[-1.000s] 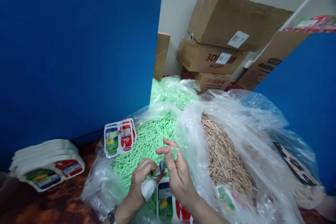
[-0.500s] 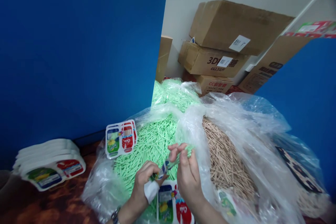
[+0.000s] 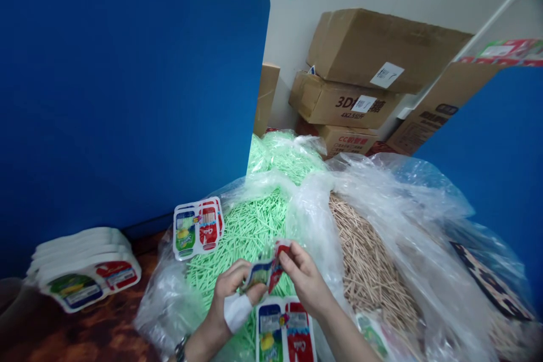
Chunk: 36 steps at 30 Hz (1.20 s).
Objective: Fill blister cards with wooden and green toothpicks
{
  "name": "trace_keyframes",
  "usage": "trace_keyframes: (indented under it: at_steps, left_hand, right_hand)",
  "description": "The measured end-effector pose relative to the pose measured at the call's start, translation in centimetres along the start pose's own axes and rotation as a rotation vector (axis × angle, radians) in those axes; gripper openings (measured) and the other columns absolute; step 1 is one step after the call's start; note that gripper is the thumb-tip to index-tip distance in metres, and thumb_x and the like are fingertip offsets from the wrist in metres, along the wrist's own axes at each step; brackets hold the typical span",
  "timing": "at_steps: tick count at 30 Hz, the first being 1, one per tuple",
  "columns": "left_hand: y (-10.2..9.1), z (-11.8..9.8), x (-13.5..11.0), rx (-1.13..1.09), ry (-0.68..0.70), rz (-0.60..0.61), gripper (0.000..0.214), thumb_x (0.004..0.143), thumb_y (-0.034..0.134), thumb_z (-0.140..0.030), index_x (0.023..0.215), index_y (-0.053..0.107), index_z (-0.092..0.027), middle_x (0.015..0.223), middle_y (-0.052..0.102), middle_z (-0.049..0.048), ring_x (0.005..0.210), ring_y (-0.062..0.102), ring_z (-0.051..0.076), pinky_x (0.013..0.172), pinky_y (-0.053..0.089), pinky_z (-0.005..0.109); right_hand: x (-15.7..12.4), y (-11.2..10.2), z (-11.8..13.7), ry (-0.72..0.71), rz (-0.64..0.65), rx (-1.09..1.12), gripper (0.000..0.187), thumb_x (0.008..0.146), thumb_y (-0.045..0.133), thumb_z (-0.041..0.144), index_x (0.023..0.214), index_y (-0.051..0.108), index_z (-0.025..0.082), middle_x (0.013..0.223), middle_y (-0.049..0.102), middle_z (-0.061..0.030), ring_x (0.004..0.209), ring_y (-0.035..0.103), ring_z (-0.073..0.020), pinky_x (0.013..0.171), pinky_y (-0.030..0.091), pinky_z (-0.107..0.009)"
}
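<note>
A: Head view first. What have the hands got?

B: The left hand [image 3: 231, 294], with a white wrap on the thumb, and the right hand [image 3: 306, 283] are both closed on one small printed packet [image 3: 266, 269]. The left grip pinches its left edge, the right grip pinches its red end between thumb and fingertips. Whether anything is inside the packet I cannot tell.

A: Where does the packet sit?

B: Low in the middle, held in the air just above the green sticks [image 3: 246, 232], which lie in a clear plastic bag [image 3: 169, 305].

A: And around it?

B: At six o'clock from the packet lies another card pack [image 3: 284, 328], blue and red panels up. At ten o'clock a similar pack [image 3: 198, 227] rests on the bag's edge. At three o'clock, in a second clear bag [image 3: 407, 209], are plain wooden sticks [image 3: 365, 260]. Far out at nine o'clock a stack of white trays [image 3: 82, 266] sits on the dark bench [image 3: 85, 334].

A: Behind?

B: A blue panel [image 3: 127, 85] at eleven o'clock, cardboard boxes [image 3: 373, 68] at one o'clock.
</note>
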<state>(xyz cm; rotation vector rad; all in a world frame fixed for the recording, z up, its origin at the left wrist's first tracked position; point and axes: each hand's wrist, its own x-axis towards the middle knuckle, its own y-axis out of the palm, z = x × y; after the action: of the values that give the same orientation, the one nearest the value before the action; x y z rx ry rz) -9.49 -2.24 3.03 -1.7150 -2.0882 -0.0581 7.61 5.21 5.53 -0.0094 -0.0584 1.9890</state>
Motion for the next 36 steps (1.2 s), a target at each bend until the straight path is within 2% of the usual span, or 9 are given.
trace_keyframes:
  at_steps: [3,7,13,16,18,23,26,30,36]
  left_hand:
    - [-0.3,-0.3,0.1,-0.018,-0.061,0.010,0.027,0.091,0.049,-0.029,0.087,0.072,-0.017,0.082,0.069,0.0082,0.075,0.063,0.021,0.069,0.052,0.030]
    - [-0.5,0.4,0.0,0.006,-0.142,-0.050,0.034,0.094,0.045,-0.034,0.093,0.075,-0.018,0.095,0.073,0.0120,0.085,0.066,0.023,0.079,0.053,0.033]
    - [-0.3,1.9,-0.8,-0.104,-0.215,-0.095,0.033,0.087,0.056,-0.032,0.115,0.069,-0.020,0.116,0.071,0.0117,0.104,0.065,0.027,0.094,0.050,0.038]
    - [-0.1,1.9,-0.8,-0.177,-0.290,-0.081,0.065,0.071,0.072,-0.023,0.133,0.052,-0.020,0.113,0.071,0.0113,0.096,0.068,0.026,0.086,0.054,0.036]
    - [0.1,1.6,-0.6,-0.181,-0.353,-0.106,0.064,0.067,0.075,-0.020,0.128,0.054,-0.017,0.100,0.074,0.0095,0.085,0.070,0.024,0.077,0.056,0.033]
    - [0.0,1.2,0.3,-0.151,-0.405,-0.123,0.017,0.074,0.070,-0.030,0.077,0.066,-0.014,0.067,0.070,0.0040,0.060,0.063,0.018,0.055,0.051,0.027]
    - [-0.1,1.2,0.3,-0.170,-0.384,-0.156,0.016,0.074,0.068,-0.029,0.082,0.066,-0.015,0.072,0.072,0.0049,0.065,0.065,0.020,0.060,0.052,0.029]
    - [-0.7,1.2,0.0,-0.127,-0.389,-0.126,0.016,0.074,0.068,-0.033,0.075,0.066,-0.017,0.064,0.069,0.0016,0.058,0.063,0.020,0.053,0.051,0.029]
    - [-5.9,2.7,1.9,0.129,-0.337,-0.213,0.024,0.074,0.066,-0.039,0.083,0.069,-0.017,0.077,0.076,0.0036,0.067,0.069,0.023,0.060,0.056,0.031]
  right_hand:
    - [-0.2,0.6,-0.5,-0.036,-0.114,0.009,0.028,0.088,0.056,0.047,0.091,0.057,0.019,0.080,0.063,-0.0030,0.074,0.060,-0.0178,0.069,0.051,-0.030]
    - [-0.5,0.8,-0.6,-0.090,-0.124,-0.060,0.025,0.087,0.058,0.044,0.090,0.058,0.019,0.077,0.061,-0.0023,0.071,0.058,-0.0174,0.065,0.049,-0.029]
    - [-0.5,0.8,-1.4,-0.080,-0.101,-0.110,0.024,0.088,0.056,0.043,0.088,0.058,0.019,0.075,0.060,-0.0015,0.069,0.058,-0.0170,0.063,0.047,-0.028]
    - [-0.7,1.0,-1.8,-0.054,-0.117,-0.078,0.024,0.088,0.057,0.044,0.088,0.057,0.020,0.075,0.061,-0.0014,0.068,0.058,-0.0166,0.063,0.047,-0.027]
    - [-0.8,1.1,-2.0,-0.030,-0.090,-0.054,0.024,0.086,0.059,0.044,0.086,0.056,0.020,0.072,0.060,-0.0005,0.064,0.057,-0.0160,0.061,0.046,-0.027]
    - [-1.0,1.3,-2.0,-0.003,-0.052,-0.005,0.024,0.085,0.061,0.043,0.089,0.053,0.021,0.073,0.059,0.0001,0.065,0.058,-0.0164,0.061,0.049,-0.029]
    - [-1.0,1.2,-1.9,-0.006,0.016,-0.030,0.025,0.087,0.057,0.043,0.097,0.054,0.020,0.082,0.063,-0.0026,0.072,0.061,-0.0183,0.065,0.051,-0.030]
    - [-0.8,1.3,-2.2,-0.041,-0.075,-0.243,0.025,0.086,0.058,0.044,0.080,0.053,0.020,0.067,0.058,0.0004,0.062,0.056,-0.0158,0.058,0.047,-0.026]
    - [-1.1,-0.3,-3.1,-0.194,0.042,-0.523,0.024,0.094,0.044,0.036,0.110,0.053,0.020,0.092,0.066,-0.0048,0.079,0.064,-0.0170,0.070,0.051,-0.026]
